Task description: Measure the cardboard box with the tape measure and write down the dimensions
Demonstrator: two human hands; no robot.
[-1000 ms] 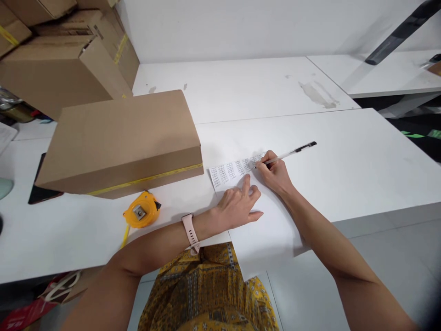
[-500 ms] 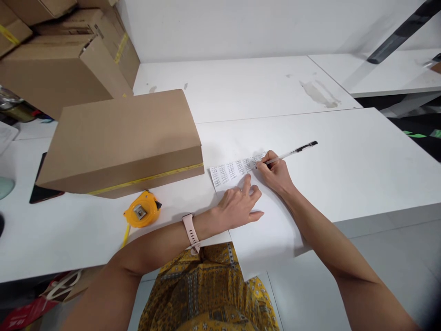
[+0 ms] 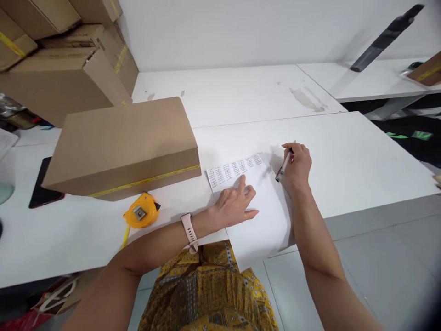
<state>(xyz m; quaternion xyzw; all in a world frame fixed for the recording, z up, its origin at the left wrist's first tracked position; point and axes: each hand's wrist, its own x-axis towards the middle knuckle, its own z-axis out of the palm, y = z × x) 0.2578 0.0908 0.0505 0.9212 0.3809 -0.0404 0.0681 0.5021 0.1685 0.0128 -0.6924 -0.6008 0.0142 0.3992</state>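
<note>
A white sheet of paper [image 3: 265, 220] lies on the white table, its lower corner hanging past the front edge. Columns of small handwriting run along its top. My left hand [image 3: 236, 204] rests on the sheet with fingers spread, the index fingertip just under the writing. To the right, my right hand [image 3: 298, 165] is closed around a pen [image 3: 284, 165], raised off the written columns beside the sheet's right edge. The pen's black end points down to the left.
A closed cardboard box [image 3: 127, 138] stands left of the paper. In front of it lies an orange tape measure [image 3: 142, 210], and a dark phone [image 3: 43, 186] sits left of the box. More boxes [image 3: 69, 78] are stacked behind. A black roll [image 3: 382, 41] leans at the back right.
My right hand has lifted from the writing and moved right, turning the pen in its fingers. My left hand stays on the paper. The view has shifted slightly.
</note>
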